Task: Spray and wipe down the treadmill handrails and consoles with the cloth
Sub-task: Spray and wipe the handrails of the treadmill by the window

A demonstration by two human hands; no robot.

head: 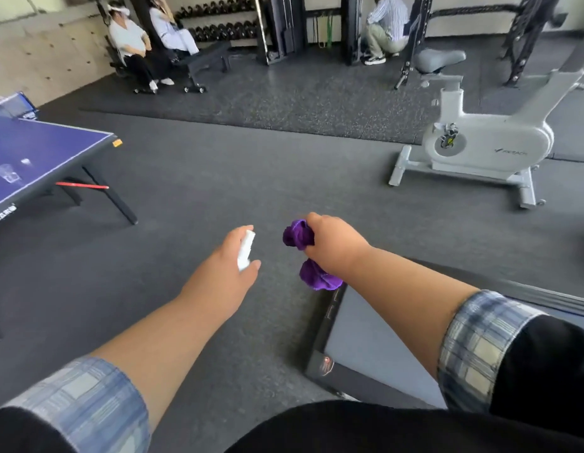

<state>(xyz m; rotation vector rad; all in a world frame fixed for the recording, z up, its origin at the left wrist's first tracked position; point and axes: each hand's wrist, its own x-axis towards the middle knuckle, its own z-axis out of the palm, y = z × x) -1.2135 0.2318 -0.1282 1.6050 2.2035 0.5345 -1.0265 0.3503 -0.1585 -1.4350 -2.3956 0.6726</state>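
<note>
Currently, head view only, so one pass; I log what I see from the remote seat: left hand (233, 256) curled round a small white spray bottle (245, 250), nozzle end up and away from the body; right hand (331, 245) bunched tight on a purple cloth (312, 256), folds spilling above and below the fist; both arms stretched forward over dark speckled rubber floor (219, 178); neither hand touches any machine

Task target: the only treadmill part in view is the deck (375, 348) at lower right, black frame round a smooth grey belt, just under the right forearm; handrails and console are out of frame, so I judge no spraying or wiping is under way yet

Risks, as judgement: the bottle is slim and smooth, held mostly by thumb and fingers, so it could slip or fire off-aim if squeezed before the console is in sight; mist landing on the belt would leave it slick; the cloth's loose lower fold could drag on the deck edge

Materials: cloth soft, plush, crumpled; bottle hard plastic, cylindrical; floor grainy matting; plaid cuffs rolled back on both sleeves

Surroundings: blue table-tennis table (39, 148) at left; white exercise bike (486, 142) at right, well apart from the hands; seated people and dumbbell racks far back
</note>
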